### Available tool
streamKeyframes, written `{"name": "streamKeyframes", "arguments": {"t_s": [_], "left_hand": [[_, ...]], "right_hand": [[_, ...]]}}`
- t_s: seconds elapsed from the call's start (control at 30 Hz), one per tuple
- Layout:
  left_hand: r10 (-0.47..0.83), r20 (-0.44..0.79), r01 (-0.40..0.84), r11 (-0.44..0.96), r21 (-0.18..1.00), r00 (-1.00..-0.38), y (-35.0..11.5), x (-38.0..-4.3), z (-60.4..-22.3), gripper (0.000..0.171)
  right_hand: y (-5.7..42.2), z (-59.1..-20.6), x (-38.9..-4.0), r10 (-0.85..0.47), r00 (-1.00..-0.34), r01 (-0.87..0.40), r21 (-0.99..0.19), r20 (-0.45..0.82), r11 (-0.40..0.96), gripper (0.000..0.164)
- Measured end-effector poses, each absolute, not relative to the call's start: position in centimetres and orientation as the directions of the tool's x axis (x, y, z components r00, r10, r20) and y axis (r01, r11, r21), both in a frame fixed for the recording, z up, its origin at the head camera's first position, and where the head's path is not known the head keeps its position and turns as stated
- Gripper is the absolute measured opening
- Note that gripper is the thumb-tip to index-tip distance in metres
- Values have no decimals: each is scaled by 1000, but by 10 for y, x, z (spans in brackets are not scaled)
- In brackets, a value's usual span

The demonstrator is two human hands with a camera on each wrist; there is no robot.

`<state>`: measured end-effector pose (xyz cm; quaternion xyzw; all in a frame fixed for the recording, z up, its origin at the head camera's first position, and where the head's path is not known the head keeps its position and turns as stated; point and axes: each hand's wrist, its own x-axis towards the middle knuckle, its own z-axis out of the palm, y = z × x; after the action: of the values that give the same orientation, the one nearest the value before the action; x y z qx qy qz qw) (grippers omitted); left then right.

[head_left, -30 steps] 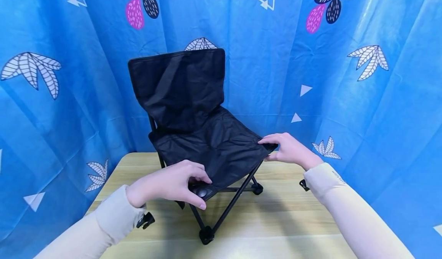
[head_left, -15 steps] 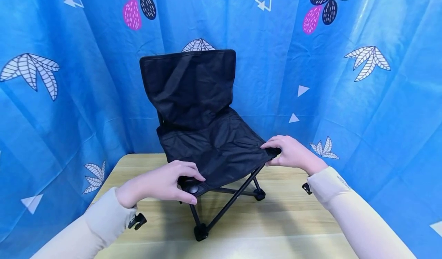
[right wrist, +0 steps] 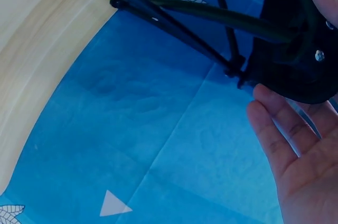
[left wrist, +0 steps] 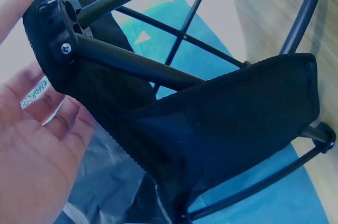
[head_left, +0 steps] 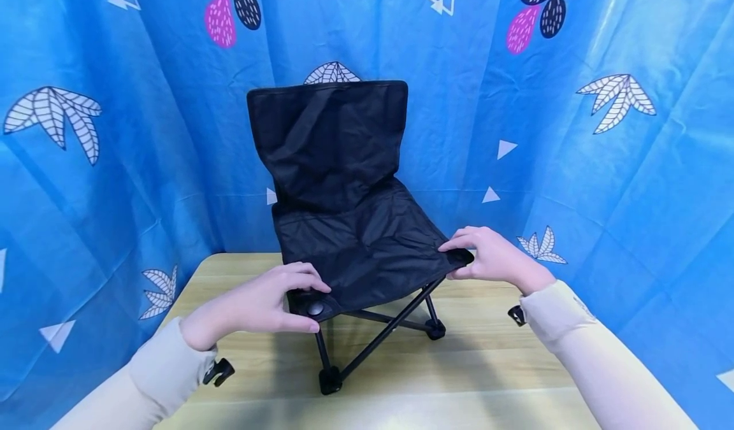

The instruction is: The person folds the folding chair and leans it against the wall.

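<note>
A black folding camp chair point(head_left: 367, 245) stands unfolded on the wooden table, with its fabric back upright and its seat angled slightly to the left. My left hand point(head_left: 249, 302) grips the front left seat corner, fingers over the top and thumb at the front edge beside a round metal snap point(head_left: 315, 308). At the opposite front corner, my right hand point(head_left: 496, 256) holds the fabric tip between fingers and thumb. The left wrist view shows the corner bracket point(left wrist: 63, 28) with its tubes and a hanging fabric side pocket point(left wrist: 237, 134). Crossed leg tubes point(right wrist: 179, 34) appear in the right wrist view.
The light wooden table point(head_left: 436, 385) ends at a rounded far left corner. Behind and on both sides hangs a blue printed curtain point(head_left: 453, 99), close behind the chair back. Black rubber feet point(head_left: 331, 379) of the chair rest on the tabletop.
The chair has shifted right and turned a little, its back moving right and its front left foot slightly left and back. Both hands have stayed on the seat corners, the left drifting left.
</note>
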<state>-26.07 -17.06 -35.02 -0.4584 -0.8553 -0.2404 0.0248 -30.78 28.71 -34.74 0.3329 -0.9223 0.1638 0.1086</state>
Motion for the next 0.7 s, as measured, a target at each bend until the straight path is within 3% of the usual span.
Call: {"name": "streamKeyframes", "arguments": {"t_s": [0.7], "left_hand": [[749,248,774,510,374,-614,-183,-266,-351,43]], "right_hand": [[288,-337,-287,-550,-808,-588,-246,212,770,47]]}}
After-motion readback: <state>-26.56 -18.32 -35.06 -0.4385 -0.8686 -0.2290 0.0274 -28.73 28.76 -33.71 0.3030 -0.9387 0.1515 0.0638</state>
